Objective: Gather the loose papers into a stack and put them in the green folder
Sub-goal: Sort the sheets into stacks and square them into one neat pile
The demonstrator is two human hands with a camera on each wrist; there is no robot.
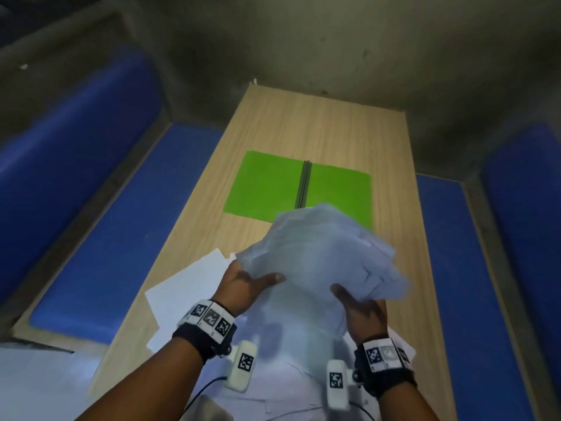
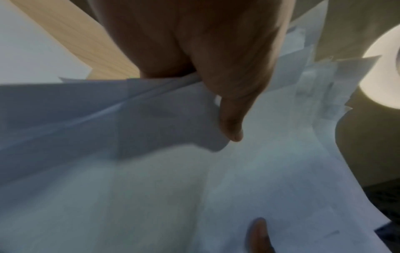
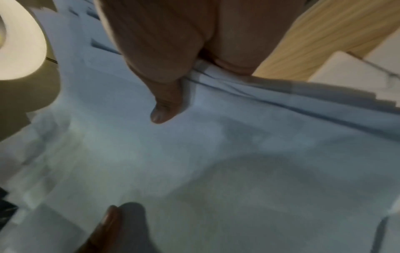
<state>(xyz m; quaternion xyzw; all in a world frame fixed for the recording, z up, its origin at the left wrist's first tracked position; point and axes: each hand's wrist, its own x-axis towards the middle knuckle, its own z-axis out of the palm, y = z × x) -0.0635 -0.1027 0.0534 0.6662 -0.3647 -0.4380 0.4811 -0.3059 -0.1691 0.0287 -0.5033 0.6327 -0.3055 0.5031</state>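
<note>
Low in the frame, the left hand (image 1: 243, 284) and right hand (image 1: 362, 306) grip the ragged paper stack (image 1: 321, 256), thumbs on top. Loose sheets (image 1: 185, 287) remain on the desk (image 1: 334, 138). Best square the edges before reaching the open green folder (image 1: 267, 183) at centre.

Blk wristbands (image 1: 200, 341) w/ white tag blocks (image 1: 209, 319)

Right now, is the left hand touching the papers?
Touching. The left wrist view shows the left hand pinching the papers, thumb on top.
</note>
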